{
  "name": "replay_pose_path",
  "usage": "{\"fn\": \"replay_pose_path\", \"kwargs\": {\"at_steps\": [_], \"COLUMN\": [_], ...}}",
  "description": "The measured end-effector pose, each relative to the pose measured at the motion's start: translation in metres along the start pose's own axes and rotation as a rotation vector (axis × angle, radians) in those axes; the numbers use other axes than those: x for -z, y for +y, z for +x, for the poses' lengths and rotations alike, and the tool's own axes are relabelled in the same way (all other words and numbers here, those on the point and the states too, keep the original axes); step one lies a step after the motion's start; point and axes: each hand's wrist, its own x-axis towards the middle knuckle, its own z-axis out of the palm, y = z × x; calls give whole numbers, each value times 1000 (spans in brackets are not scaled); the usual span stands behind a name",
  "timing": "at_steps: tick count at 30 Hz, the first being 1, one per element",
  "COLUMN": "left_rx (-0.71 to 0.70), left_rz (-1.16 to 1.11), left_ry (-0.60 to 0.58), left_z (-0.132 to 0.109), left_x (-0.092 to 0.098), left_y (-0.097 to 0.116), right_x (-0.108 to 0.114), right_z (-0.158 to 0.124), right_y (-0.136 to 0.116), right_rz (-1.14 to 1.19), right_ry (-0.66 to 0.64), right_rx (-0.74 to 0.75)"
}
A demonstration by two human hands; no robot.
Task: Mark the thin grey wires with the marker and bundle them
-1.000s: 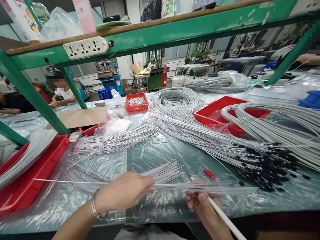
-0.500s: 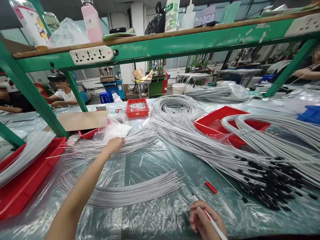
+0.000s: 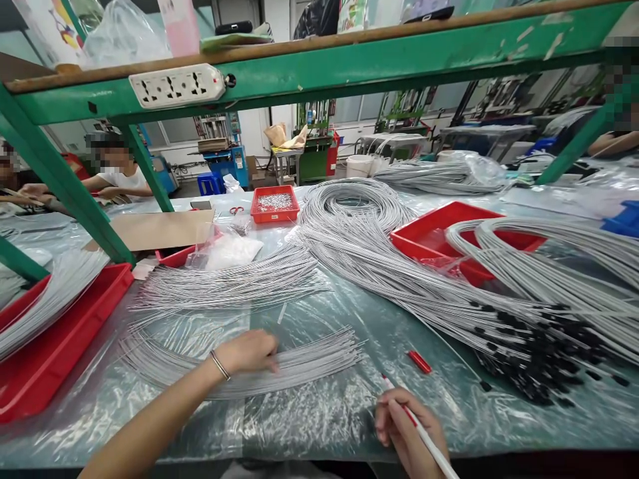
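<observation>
My left hand (image 3: pixel 252 352) is over the near bundle of grey wires (image 3: pixel 319 362), back up, with its fingers curled down. Whether a wire lies between the fingertips is hidden. Behind it, a second, looser bundle of grey wires (image 3: pixel 224 283) lies spread across the table. At the lower right, my right hand (image 3: pixel 412 426) grips a white and red marker pen (image 3: pixel 430 444), its red tip pointing up and left, clear of the wires. The pen's red cap (image 3: pixel 419 362) lies on the plastic sheet just beyond that hand.
Coiled grey wires (image 3: pixel 349 206) with black ends (image 3: pixel 544 352) stretch across the right side. Red trays stand left (image 3: pixel 64 346) and right (image 3: pixel 424 229); a small red tray (image 3: pixel 274 216) holds metal bits. A green shelf frame (image 3: pixel 324 73) crosses above. Other people sit beyond it.
My left hand has come off the far bundle and moved toward me and right, onto the near bundle. The right hand still holds the pen in nearly the same place. The view has tilted down slightly.
</observation>
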Motion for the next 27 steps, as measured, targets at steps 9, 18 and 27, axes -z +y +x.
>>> {"fn": "replay_pose_path", "kwargs": {"at_steps": [9, 18, 27], "left_rx": [-105, -149, -308], "left_rz": [-149, -397, -389], "left_ry": [87, 56, -37], "left_z": [-7, -8, -52], "left_x": [-3, 12, 42], "left_y": [-2, 0, 52], "right_x": [6, 10, 18], "right_z": [-1, -2, 9], "right_y": [2, 4, 13], "right_rz": [-27, -42, -195], "right_ry": [-44, -98, -421], "right_rx": [31, 74, 131]}}
